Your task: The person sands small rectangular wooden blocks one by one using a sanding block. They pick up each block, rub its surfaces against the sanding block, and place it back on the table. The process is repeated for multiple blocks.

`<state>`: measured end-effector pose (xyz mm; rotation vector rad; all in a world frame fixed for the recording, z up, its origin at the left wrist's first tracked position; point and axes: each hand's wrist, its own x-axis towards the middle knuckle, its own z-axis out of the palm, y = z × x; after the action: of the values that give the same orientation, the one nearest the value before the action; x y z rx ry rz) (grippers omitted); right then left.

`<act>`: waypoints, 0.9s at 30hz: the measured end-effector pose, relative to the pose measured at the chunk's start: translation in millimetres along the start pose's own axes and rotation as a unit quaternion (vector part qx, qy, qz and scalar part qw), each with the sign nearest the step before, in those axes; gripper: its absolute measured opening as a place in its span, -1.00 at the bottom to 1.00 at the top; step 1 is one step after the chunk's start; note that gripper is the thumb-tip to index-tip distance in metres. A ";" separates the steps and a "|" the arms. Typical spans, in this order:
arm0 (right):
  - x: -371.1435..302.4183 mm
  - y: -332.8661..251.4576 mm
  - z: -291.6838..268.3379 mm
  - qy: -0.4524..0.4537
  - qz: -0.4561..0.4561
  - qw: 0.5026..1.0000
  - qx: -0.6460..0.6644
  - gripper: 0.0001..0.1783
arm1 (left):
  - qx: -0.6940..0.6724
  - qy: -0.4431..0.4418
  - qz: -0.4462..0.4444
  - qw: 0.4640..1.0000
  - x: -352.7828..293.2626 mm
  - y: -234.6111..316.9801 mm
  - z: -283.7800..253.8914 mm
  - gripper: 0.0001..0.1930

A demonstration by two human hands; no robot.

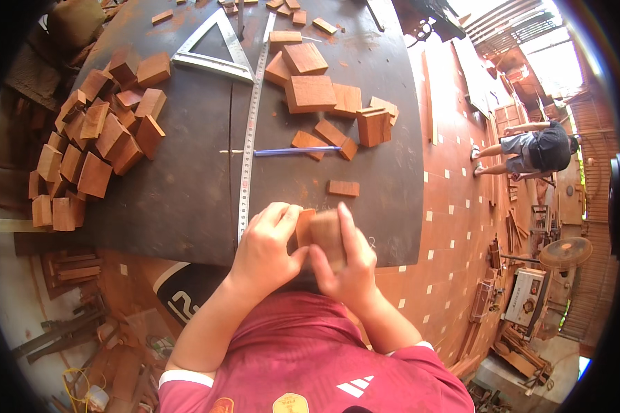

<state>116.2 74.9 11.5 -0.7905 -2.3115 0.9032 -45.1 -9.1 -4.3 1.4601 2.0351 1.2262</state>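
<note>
Close to the near edge of the dark table, my left hand (265, 241) is closed on a small orange-brown wooden piece (304, 226), mostly hidden by the fingers. Beside it, my right hand (355, 265) grips a brown wooden block (328, 237) between thumb and fingers. The block is slightly blurred and sits against or very near the piece. Just beyond lies a small wooden offcut (343, 188). A blue pen (296, 150) rests across the table farther off, its left end near a long steel ruler (249, 151).
Many wooden blocks (93, 148) are heaped at the table's left. More blocks (310, 94) lie right of the ruler. A metal triangle square (217, 48) is at the far side. Across the tiled floor (448, 227), another person (537, 148) stands near a fan (565, 253).
</note>
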 end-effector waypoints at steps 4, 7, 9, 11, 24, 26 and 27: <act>-7.4 -1.0 -0.5 0.008 -0.064 0.998 -0.011 -0.11 | 0.010 0.008 0.012 1.000 -0.8 -1.7 0.4 -0.36; 15.3 12.9 5.9 0.031 -0.027 0.999 -0.032 -0.11 | -0.012 -0.009 -0.006 1.000 -0.4 1.6 0.3 -0.35; 19.4 14.2 5.0 0.021 -0.022 0.999 -0.017 -0.11 | -0.015 -0.006 -0.007 1.000 -0.3 2.6 0.4 -0.38; 7.1 10.9 -0.7 0.015 -0.035 0.999 -0.014 -0.11 | -0.014 -0.001 -0.006 1.000 -0.7 3.5 -0.6 -0.40; -8.1 15.0 -3.9 0.016 -0.005 1.000 0.003 -0.10 | 0.000 -0.004 -0.001 1.000 -0.5 4.0 -0.2 -0.37; -21.4 16.2 -7.4 0.000 0.020 1.000 0.018 -0.10 | -0.003 -0.011 -0.004 1.000 -1.4 5.4 -0.3 -0.37; -20.4 14.7 -8.2 -0.005 0.016 1.000 -0.010 -0.10 | 0.000 -0.009 -0.003 1.000 -1.4 5.6 -0.8 -0.36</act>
<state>140.3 73.4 0.8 -0.8363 -2.3257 0.9005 -41.8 -10.2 0.5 1.4594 2.0255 1.2070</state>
